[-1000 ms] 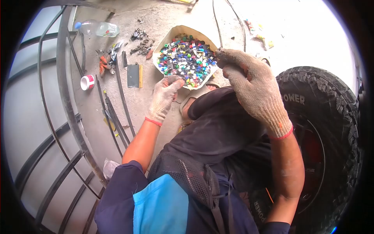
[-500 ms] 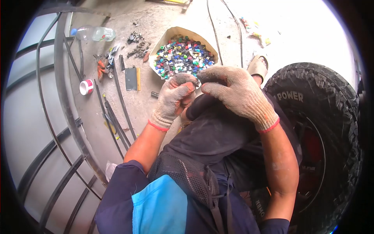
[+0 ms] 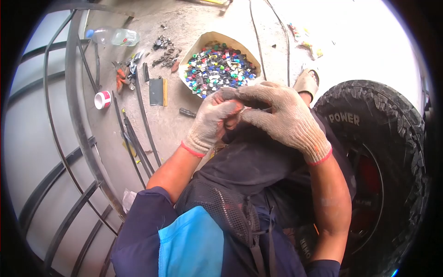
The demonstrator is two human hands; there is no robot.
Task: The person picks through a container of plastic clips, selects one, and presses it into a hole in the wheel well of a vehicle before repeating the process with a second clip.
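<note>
My left hand (image 3: 213, 119), in a pale glove with worn orange patches, is curled closed with thumb and fingers pressed together. Whatever sits between its fingertips is hidden. My right hand (image 3: 285, 115), gloved likewise, is bent in a pinch, its fingertips meeting those of the left; anything small between them cannot be made out. Just beyond both hands stands a pale, wide container (image 3: 187, 55) holding many small coloured plastic pieces (image 3: 224, 67). The hands are above my dark trousers (image 3: 249, 154), at the container's near edge.
A large tyre (image 3: 344, 104) stands at right, close to my right arm. At left are a metal frame (image 3: 76, 106), dark bars (image 3: 143, 111), a tape roll (image 3: 102, 99), plastic bottles (image 3: 124, 37) and a dark plate (image 3: 156, 92). Cables (image 3: 258, 37) cross the floor beyond the container.
My left hand has moved slightly right, toward the right hand, and the fingertips now meet where a small gap showed before. The view has shifted slightly.
</note>
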